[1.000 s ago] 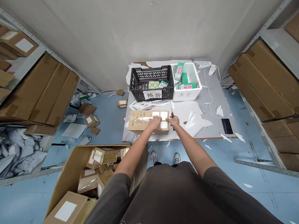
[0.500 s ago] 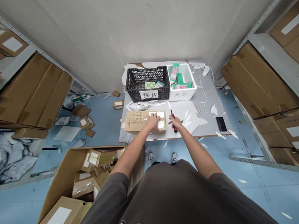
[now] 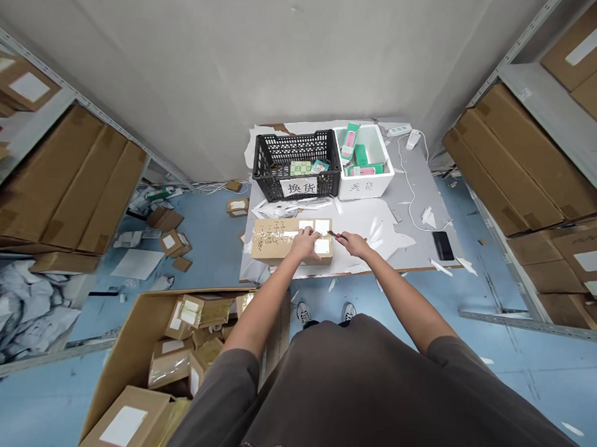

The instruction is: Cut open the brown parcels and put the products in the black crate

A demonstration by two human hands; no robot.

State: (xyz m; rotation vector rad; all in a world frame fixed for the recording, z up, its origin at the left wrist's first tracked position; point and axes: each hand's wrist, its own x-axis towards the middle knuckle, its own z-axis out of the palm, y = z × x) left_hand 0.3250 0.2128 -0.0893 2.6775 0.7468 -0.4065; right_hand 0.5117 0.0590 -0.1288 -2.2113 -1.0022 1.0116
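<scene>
A long cardboard box (image 3: 272,245) with handwriting, clear tape and white labels lies near the table's front edge. My left hand (image 3: 305,245) grips its top, fingers bent over the middle by the labels. In my right hand (image 3: 353,244), fingers wrapped round it, is a red and black utility knife (image 3: 337,236). The knife's tip points left and reaches the right end of the box by the tape seam; whether it has cut in, I cannot tell.
Behind the box stand a black plastic crate (image 3: 296,187) and a white foam box (image 3: 365,190) holding green-and-pink packets. A phone (image 3: 443,246) and a power strip (image 3: 399,131) lie to the right. A large carton (image 3: 122,348) full of parcels stands lower left. Shelves flank both sides.
My right hand has turned the knife from upright to nearly level, bringing its tip left to the box's end. My left hand stays on the box.
</scene>
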